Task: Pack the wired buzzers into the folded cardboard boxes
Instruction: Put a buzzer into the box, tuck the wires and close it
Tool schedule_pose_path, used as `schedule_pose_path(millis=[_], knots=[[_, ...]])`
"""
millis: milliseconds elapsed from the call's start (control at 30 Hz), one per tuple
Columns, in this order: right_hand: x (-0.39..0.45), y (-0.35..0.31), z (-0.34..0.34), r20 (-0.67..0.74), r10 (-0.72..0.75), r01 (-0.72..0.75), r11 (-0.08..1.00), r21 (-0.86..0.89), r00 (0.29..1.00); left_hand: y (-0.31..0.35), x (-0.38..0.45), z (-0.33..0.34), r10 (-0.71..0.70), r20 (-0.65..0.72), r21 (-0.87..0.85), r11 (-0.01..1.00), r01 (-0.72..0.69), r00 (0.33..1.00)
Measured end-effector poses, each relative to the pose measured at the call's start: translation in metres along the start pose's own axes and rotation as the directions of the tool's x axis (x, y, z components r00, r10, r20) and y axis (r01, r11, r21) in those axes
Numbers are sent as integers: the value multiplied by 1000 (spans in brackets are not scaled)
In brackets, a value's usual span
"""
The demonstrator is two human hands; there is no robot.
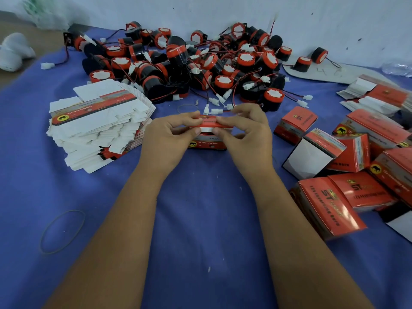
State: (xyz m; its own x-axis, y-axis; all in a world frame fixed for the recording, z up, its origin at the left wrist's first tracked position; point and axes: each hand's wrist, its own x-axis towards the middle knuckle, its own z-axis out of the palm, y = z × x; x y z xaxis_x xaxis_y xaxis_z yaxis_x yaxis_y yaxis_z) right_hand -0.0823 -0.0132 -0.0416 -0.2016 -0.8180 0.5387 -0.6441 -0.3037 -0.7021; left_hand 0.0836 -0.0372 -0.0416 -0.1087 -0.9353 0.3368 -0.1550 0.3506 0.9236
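— What's spread out in front of that person?

— A blue cloth point(200, 219) covers the whole work surface. The biggest thing on it is the heap of wired buzzers point(189, 61) at the far side, against the wall: black bodies, red rims, white faces, thin red and black leads ending in white plugs, all tangled together. Two more sit apart on a grey mat point(323, 72) to the right.

— And the boxes?

— On the right, a cluster of folded boxes point(347, 166), red and black. Most look closed, so I cannot tell what is in them. One lies on its side showing a plain white end point(305, 155). On the left, a fanned stack of flat blanks point(100, 126), white side mostly up, holding nothing. More flat blanks point(376, 94) lie at the far right.

— Which one is being worked on?

— A small red box point(208, 134) in the middle, resting on the cloth just in front of the heap. The left hand point(171, 132) pinches its top flap between thumb and fingers; the right hand point(245, 132) does the same from the other side. Fingers hide the opening, so its contents are unclear. A white plug point(216, 111) shows just beyond the fingertips.

— Anything smaller?

— A rubber band point(62, 231) lies loose near the left forearm, and another band point(188, 108) by the heap.
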Motion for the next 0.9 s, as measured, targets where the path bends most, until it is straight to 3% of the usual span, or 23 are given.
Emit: schedule_pose_path(millis=[133,300,433,500,667,900], knots=[[-3,-2,0,-16,-149,144,975,-170,989,-1,-1,3,47,-9,71,996,-46,999],[-6,2,-6,91,-168,183,962,-202,982,0,-3,1,129,24,216,968,-131,991],[-3,-2,-1,30,-258,254,914,-315,966,-1,-1,2,311,83,539,785,-305,947],[-2,-4,1,22,-285,274,893,-357,958,1,-1,7,369,117,620,698,-358,922],[-2,-6,3,14,-318,294,858,-422,948,5,-4,14,450,95,626,667,-405,888],[-1,-8,5,48,-291,284,861,-422,955,9,-4,19,433,74,682,635,-362,898]])
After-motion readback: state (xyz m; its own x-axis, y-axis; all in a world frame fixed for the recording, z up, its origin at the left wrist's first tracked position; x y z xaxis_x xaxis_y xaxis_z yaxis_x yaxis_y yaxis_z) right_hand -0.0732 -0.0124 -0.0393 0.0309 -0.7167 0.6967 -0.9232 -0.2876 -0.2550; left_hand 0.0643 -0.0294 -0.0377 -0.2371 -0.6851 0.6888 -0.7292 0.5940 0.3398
